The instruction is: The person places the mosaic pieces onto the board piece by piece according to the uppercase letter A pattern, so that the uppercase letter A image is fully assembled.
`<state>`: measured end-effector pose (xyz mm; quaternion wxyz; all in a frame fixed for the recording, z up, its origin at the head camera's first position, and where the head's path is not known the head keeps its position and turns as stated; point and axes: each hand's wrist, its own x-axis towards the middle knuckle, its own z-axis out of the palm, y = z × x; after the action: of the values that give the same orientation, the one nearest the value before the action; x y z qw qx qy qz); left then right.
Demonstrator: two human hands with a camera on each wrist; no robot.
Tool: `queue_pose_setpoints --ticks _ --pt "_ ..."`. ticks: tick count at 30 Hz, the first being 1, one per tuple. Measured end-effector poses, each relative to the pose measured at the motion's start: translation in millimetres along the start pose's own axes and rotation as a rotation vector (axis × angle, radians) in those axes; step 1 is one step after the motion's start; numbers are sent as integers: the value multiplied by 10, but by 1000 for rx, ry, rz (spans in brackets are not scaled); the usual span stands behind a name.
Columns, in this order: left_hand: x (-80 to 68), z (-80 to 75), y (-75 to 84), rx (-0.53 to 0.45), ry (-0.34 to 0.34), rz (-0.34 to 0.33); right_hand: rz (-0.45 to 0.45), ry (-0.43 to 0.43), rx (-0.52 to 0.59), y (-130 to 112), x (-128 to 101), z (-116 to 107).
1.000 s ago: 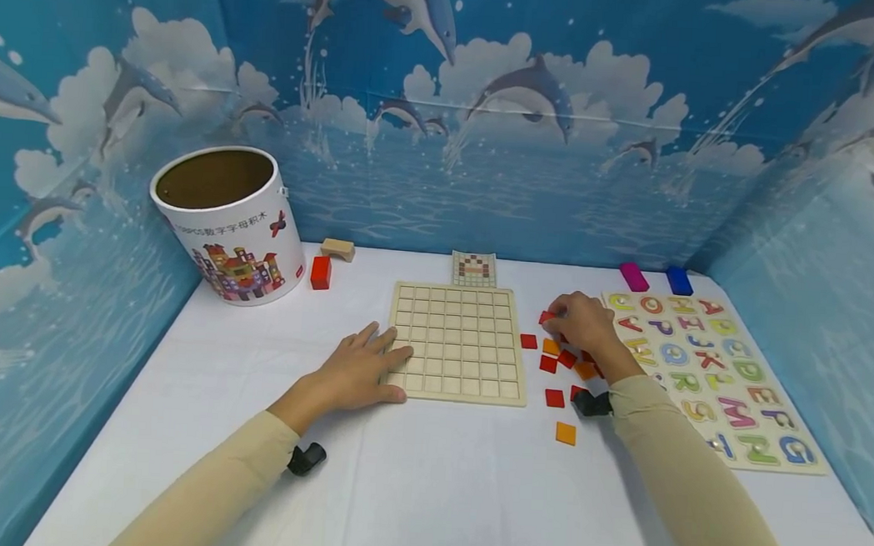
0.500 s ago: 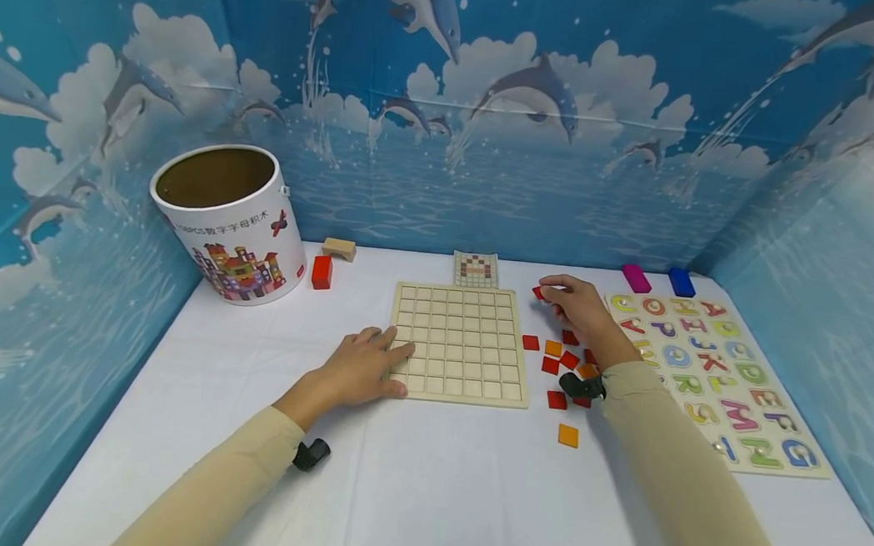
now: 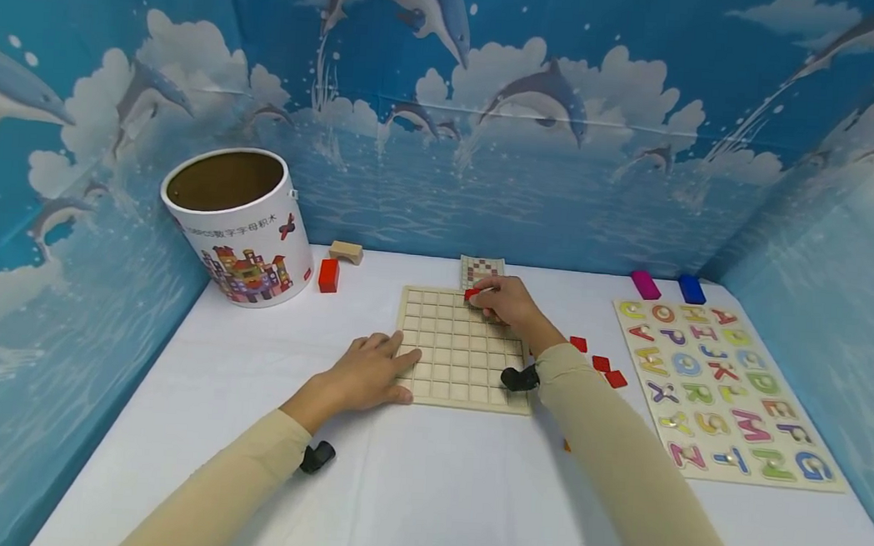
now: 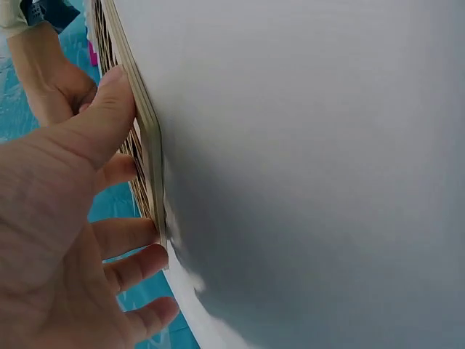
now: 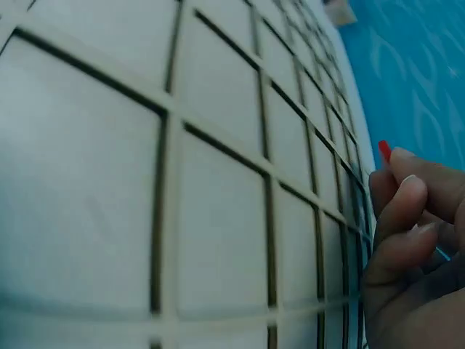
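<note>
A wooden grid board (image 3: 455, 341) with square cells lies flat in the middle of the table. My right hand (image 3: 510, 302) pinches a red square tile (image 3: 471, 294) at the board's far edge; in the right wrist view the tile (image 5: 385, 151) sticks out between thumb and fingertips. On the board's left edge rests my left hand (image 3: 366, 373), fingers spread; the left wrist view shows its thumb and fingertips along the rim (image 4: 149, 138). Just behind the board lies a small pattern card (image 3: 480, 267), partly covered by the right hand. Several loose red tiles (image 3: 601, 363) lie right of the board.
At the back left stands a large white bucket (image 3: 240, 227), with a red block (image 3: 328, 275) and a wooden arch block (image 3: 345, 252) beside it. A letter puzzle board (image 3: 730, 391) lies at the right, magenta (image 3: 646, 285) and blue blocks (image 3: 691, 289) behind it.
My right hand has picked a red tile from the loose ones at the right and carried it left to the board's far edge. The left hand stays on the board.
</note>
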<state>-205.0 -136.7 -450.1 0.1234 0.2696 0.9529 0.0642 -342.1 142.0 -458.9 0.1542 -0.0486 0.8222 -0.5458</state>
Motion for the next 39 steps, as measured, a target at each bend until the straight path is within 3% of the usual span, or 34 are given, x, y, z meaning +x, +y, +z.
queue_pose_setpoints --ticks 4,7,16,20,25,32,39 --pt "10 26 40 -1 -7 -2 -99 4 -324 -38 26 140" --pt "13 46 47 13 -6 -5 -136 29 -478 -55 33 186" --pt "28 57 42 30 1 1 -157 32 -563 -35 23 155" --pt "42 60 55 24 13 9 -147 54 -457 -40 -85 -12" --pt "48 66 61 40 23 6 -91 119 -275 22 -328 -461" --pt "14 58 40 27 28 -3 90 222 -45 333 -828 -1147" --pt "9 34 46 3 18 -8 135 235 73 568 -1200 -1396"
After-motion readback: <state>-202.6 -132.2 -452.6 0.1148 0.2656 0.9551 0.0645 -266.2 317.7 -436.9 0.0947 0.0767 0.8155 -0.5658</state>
